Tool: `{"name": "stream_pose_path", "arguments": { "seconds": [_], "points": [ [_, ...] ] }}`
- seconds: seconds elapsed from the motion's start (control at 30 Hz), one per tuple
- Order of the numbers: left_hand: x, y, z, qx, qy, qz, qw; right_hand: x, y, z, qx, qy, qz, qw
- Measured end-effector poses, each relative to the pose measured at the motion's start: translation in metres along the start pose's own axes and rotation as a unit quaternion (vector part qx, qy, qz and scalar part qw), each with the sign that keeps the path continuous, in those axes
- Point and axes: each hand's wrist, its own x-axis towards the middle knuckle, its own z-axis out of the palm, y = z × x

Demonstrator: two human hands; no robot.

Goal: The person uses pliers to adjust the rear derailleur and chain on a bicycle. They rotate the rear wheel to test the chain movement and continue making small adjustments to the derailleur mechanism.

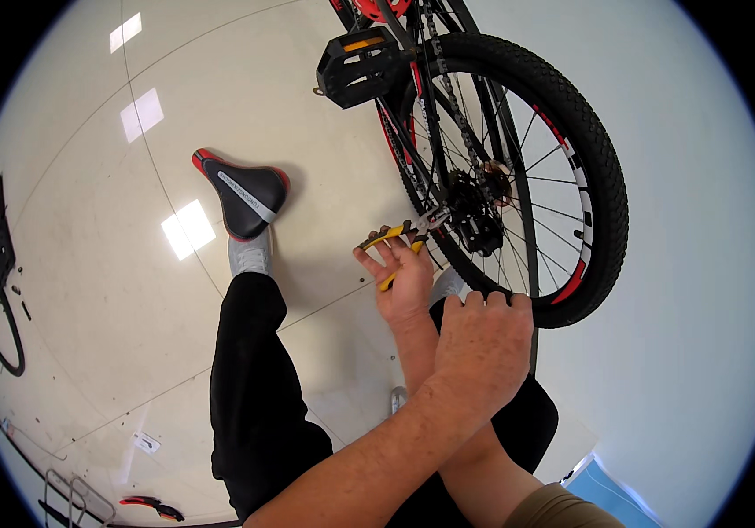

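Note:
My forearms cross. My left hand (486, 343) grips the bottom of the rear tyre (599, 255), fingers curled over it and partly hidden. My right hand (404, 282), reaching up from the lower right beneath the left arm, is closed on yellow-and-black pliers (388, 236). Their open-looking metal jaws are at the lower rear hub, beside the black derailleur (483, 229). The wheel has a red-and-white rim stripe, and the chain (449, 97) runs up to a red chainring. A black pedal (355, 70) sticks out at the upper middle.
A black saddle with red edges (241, 198) lies at my shoe. Black parts and a loop (12, 326) lie along the far left. A red-and-black part (162, 509) and a metal rack (73, 497) are at the lower left. A pale wall or panel (685, 220) stands at right.

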Motion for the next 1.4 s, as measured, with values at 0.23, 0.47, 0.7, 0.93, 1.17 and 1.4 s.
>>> {"name": "stream_pose_path", "arguments": {
  "seconds": [0.23,0.47,0.7,0.93,1.17,1.4],
  "points": [
    [0.001,0.001,-0.003,0.004,-0.013,-0.004,1.000,0.001,-0.002,0.002,-0.019,0.008,0.002,1.000],
    [0.002,0.001,-0.002,0.007,-0.022,-0.008,1.000,0.006,0.004,0.000,0.012,0.001,0.000,1.000],
    [0.001,0.001,-0.002,0.004,-0.018,-0.010,1.000,0.004,0.003,-0.003,-0.034,0.020,-0.007,0.999],
    [0.002,0.001,-0.001,0.006,-0.022,-0.013,1.000,0.004,0.000,-0.008,-0.059,0.027,0.003,0.998],
    [0.002,0.001,0.000,0.005,-0.019,-0.013,1.000,0.004,-0.003,-0.007,-0.071,0.015,-0.003,0.997],
    [0.004,0.000,0.003,0.009,-0.013,-0.009,1.000,0.007,-0.001,-0.005,-0.062,0.012,-0.003,0.998]
  ]
}}
